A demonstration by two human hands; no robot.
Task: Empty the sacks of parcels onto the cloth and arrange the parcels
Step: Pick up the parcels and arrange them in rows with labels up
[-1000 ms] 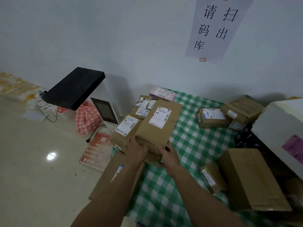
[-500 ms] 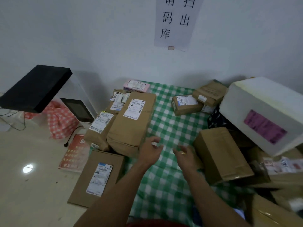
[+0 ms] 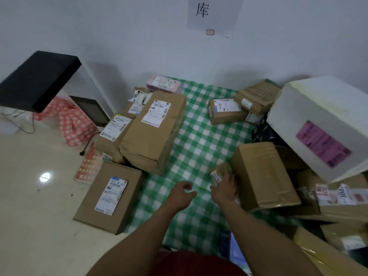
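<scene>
- The left hand [image 3: 182, 193] hovers just above the green checked cloth [image 3: 199, 136], its fingers loosely curled and slightly apart, holding nothing.
- The right hand [image 3: 226, 188] reaches onto a small labelled parcel [image 3: 218, 173] that lies on the cloth, touching the near left corner of a plain brown box [image 3: 262, 176]. The fingers are blurred, so I cannot tell whether they grip the parcel or only rest on it.
- To the near left, a flat box [image 3: 111, 196] with a white label lies at the cloth's edge, partly on the floor [image 3: 29, 196].
- Further out on the left, a large paper-wrapped parcel [image 3: 153, 132] lies label up, with a narrower parcel [image 3: 113, 134] pressed against its left side.
- On the right, a white foam box [image 3: 322, 124] with a purple label sits tilted on top of other parcels.
- Beyond the open middle of the cloth, a small labelled box [image 3: 225, 110] touches a creased brown parcel [image 3: 256, 98].
- A pink parcel [image 3: 163, 84] lies by the wall [image 3: 119, 36].
- Off the cloth to the far left, a red checked bag [image 3: 67, 120] sits beneath a black-topped stand [image 3: 37, 78].
</scene>
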